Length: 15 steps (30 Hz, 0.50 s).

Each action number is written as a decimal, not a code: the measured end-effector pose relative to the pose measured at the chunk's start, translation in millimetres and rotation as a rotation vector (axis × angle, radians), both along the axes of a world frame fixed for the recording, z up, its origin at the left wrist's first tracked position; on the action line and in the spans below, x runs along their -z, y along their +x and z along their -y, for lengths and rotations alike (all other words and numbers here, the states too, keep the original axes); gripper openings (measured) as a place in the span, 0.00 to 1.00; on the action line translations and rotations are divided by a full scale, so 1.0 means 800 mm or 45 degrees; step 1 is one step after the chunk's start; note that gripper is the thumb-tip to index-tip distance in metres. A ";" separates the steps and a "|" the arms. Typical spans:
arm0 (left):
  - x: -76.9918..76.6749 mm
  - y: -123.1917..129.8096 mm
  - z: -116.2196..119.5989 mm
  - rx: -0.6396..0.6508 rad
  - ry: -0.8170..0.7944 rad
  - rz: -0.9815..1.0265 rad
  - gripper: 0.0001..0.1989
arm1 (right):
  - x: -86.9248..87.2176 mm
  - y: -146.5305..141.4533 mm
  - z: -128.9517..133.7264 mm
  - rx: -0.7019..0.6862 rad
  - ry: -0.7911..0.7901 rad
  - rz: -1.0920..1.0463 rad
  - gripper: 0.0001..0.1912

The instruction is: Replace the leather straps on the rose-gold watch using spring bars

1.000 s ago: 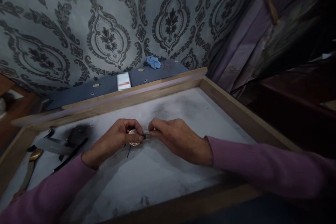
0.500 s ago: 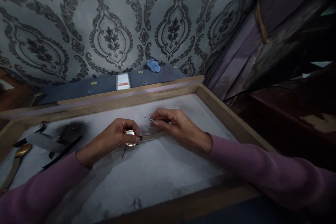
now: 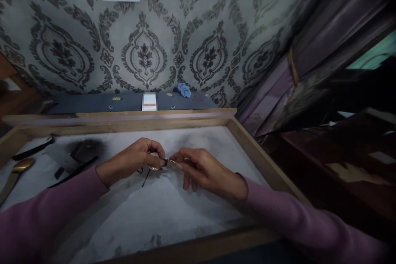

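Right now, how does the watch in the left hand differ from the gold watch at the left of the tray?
The held watch is gripped by the left hand, while the gold watch lies in the tray untouched.
The held watch shows a thin, shiny rim, partly covered by fingers; the gold watch shows a broad golden surface, uncovered.
Both have a rounded head.

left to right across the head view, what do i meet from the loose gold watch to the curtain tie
Gold-coloured watch → grey flat piece → left hand gripping a round watch → right hand → curtain tie.
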<state>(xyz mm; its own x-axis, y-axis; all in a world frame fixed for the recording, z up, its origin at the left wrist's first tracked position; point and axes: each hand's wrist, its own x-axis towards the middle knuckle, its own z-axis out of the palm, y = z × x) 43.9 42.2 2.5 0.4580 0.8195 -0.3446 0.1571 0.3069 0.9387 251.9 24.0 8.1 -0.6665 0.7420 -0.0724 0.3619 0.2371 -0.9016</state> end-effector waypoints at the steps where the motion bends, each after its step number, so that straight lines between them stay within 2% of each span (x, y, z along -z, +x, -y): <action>1: 0.000 0.000 0.000 0.007 0.011 -0.007 0.08 | 0.001 0.000 -0.001 -0.005 -0.005 0.011 0.12; 10: 0.005 -0.004 -0.002 0.046 0.061 0.008 0.07 | 0.013 0.006 -0.002 0.016 -0.060 -0.011 0.19; 15: 0.008 -0.005 -0.002 0.066 0.089 0.005 0.05 | 0.015 0.005 -0.003 0.044 -0.077 0.016 0.19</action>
